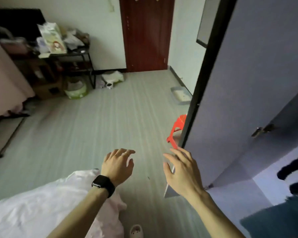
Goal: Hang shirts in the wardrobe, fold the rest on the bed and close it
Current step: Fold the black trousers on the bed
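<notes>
A: How is the left hand held?
B: The left hand (118,164) is held over the floor (93,126) with its fingers loosely curled, and nothing is gripped. A black watch (103,185) is worn at its wrist and a ring (126,153) on one finger.
A: And the right?
B: The right hand (181,170) is spread open with straight fingers, and nothing is held. Its fingertips are seen close to the bottom corner of the wardrobe door (248,83). Whether the door is touched cannot be told.
A: Where is the wardrobe (268,184) found?
B: To the right of the right hand. Its door is swung out, rising beyond and above the fingertips, with a metal handle (262,129) well to the right. Dark clothes (292,167) are seen inside, farther right. Whether shirts are among them cannot be told.
A: And the bed?
B: The bed (24,212) is seen below and left of the left hand, its white sheet crossed by the left forearm. A pale pink cloth (118,206) is laid just under the left wrist.
A: Anything else?
B: A red stool (176,129) is seen just beyond the right fingertips, partly hidden by the door.
</notes>
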Action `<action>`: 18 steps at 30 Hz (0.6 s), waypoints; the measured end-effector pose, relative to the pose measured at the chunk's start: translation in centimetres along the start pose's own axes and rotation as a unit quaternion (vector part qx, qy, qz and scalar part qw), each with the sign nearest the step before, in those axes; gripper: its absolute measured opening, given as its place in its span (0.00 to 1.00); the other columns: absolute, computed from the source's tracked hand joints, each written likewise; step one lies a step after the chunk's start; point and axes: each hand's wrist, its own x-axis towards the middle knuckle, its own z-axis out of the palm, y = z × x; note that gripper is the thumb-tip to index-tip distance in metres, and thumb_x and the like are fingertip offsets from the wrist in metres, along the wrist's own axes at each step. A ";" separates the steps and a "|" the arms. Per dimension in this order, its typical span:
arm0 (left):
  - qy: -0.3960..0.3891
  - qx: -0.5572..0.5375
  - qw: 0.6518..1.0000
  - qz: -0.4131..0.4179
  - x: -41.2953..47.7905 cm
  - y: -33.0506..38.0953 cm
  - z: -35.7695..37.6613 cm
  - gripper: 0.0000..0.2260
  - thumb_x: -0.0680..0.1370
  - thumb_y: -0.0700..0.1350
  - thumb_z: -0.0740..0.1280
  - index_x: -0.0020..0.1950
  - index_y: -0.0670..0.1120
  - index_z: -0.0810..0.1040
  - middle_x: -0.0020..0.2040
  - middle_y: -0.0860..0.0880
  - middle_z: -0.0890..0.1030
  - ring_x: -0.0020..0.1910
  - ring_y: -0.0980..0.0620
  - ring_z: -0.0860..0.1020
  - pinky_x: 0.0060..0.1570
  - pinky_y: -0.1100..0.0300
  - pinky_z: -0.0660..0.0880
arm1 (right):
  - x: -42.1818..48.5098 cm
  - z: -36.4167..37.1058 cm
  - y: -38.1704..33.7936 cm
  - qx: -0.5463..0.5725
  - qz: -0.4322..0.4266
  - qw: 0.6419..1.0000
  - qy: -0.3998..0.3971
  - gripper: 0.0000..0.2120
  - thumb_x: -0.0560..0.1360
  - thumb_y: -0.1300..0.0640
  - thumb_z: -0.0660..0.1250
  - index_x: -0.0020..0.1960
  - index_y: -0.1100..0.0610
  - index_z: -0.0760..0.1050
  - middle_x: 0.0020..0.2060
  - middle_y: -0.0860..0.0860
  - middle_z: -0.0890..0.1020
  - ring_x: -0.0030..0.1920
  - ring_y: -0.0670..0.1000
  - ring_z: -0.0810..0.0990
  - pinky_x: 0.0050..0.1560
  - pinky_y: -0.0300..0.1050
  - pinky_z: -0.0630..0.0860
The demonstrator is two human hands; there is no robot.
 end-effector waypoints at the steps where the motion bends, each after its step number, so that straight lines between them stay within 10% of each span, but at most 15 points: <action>1: 0.006 0.002 0.999 -0.039 -0.2 -2.8 -0.5 0.16 0.79 0.51 0.63 0.67 0.59 0.77 0.65 0.57 0.79 0.65 0.52 0.74 0.65 0.55 0.67 | 1.5 1.6 -1.8 0.014 -0.027 0.999 -0.014 0.12 0.74 0.51 0.69 0.55 0.52 0.85 0.58 0.50 0.83 0.62 0.56 0.79 0.60 0.53 0.78; 18: 0.114 0.047 0.949 -0.290 11.5 -29.5 -11.2 0.16 0.80 0.54 0.62 0.68 0.59 0.75 0.64 0.52 0.79 0.63 0.47 0.75 0.61 0.51 0.68 | 30.1 18.4 -20.2 0.068 -0.177 0.975 -0.113 0.15 0.78 0.50 0.69 0.63 0.50 0.82 0.64 0.50 0.80 0.70 0.55 0.72 0.66 0.52 0.70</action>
